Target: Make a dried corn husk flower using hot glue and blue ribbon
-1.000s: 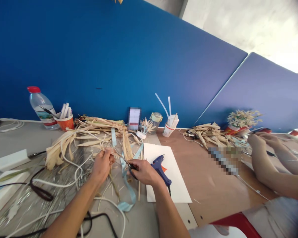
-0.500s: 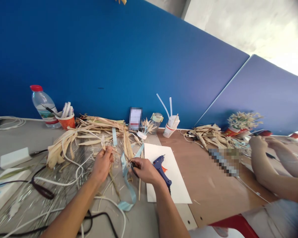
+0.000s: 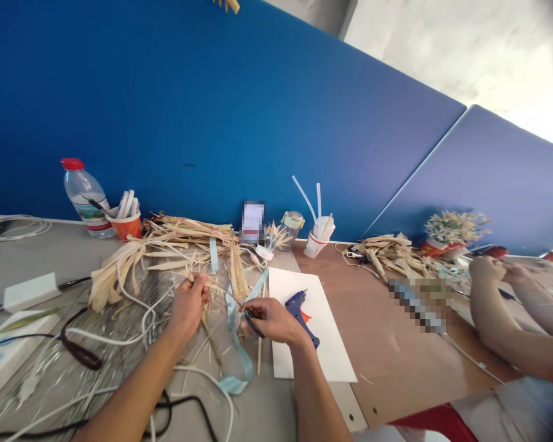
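Note:
My left hand [image 3: 188, 304] is closed around a thin dried straw strip [image 3: 221, 290] that stretches rightward from it. My right hand [image 3: 270, 319] grips small black-handled scissors [image 3: 253, 323], their blades at the strip's right end. Both hands hover over a light-blue ribbon [image 3: 238, 344] lying on the grey table. A heap of dried straw leaves [image 3: 166, 248] lies just beyond the hands. A blue glue gun [image 3: 301, 310] rests on a white sheet [image 3: 317, 341] right of my right hand.
A water bottle [image 3: 85, 196] and an orange cup [image 3: 126, 224] stand at back left. A white cup with glue sticks [image 3: 317, 233] stands by the blue partition. Cables [image 3: 120, 331] and a white adapter [image 3: 30, 291] lie left. Another person's arms [image 3: 507, 307] work at right beside more straw [image 3: 391, 252].
My hands stay on the straw strip with only slight shifts. The other person's hands at right moved a little farther right and up.

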`<action>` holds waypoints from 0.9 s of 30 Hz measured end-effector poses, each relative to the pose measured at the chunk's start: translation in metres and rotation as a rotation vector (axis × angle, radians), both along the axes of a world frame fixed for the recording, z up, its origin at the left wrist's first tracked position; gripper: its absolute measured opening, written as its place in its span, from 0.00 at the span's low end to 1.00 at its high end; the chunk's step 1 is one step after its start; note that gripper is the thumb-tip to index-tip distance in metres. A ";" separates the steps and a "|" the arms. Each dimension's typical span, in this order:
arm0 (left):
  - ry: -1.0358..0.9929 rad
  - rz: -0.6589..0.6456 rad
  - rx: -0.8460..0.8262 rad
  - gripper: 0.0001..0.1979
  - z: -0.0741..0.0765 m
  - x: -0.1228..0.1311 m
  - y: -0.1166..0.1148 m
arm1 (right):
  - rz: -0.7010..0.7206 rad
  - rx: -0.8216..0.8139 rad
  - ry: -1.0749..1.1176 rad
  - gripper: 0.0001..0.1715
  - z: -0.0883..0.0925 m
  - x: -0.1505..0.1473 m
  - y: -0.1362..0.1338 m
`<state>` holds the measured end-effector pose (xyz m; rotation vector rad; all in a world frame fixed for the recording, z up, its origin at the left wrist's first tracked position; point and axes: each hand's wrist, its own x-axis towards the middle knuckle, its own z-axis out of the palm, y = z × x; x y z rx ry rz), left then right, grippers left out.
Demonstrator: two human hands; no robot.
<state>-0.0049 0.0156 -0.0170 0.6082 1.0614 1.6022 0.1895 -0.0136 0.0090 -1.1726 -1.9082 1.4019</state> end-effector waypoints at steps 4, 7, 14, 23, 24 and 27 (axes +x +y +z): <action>-0.019 -0.009 0.013 0.21 0.001 0.000 -0.001 | 0.012 -0.002 -0.014 0.03 0.002 0.000 0.000; -0.024 -0.018 0.025 0.20 0.002 0.001 -0.002 | 0.015 -0.003 -0.015 0.04 0.004 0.000 0.000; -0.056 -0.066 0.047 0.20 0.002 0.002 -0.002 | 0.030 -0.053 0.045 0.05 0.006 -0.001 0.000; -0.111 -0.103 0.035 0.21 0.004 0.002 -0.003 | 0.042 -0.163 0.117 0.13 -0.001 0.003 0.003; -0.111 -0.104 0.035 0.21 0.005 0.002 -0.003 | 0.051 -0.179 0.131 0.13 -0.002 0.003 0.003; -0.110 -0.123 0.039 0.21 0.005 0.002 -0.003 | 0.074 -0.211 0.164 0.14 -0.002 0.004 0.003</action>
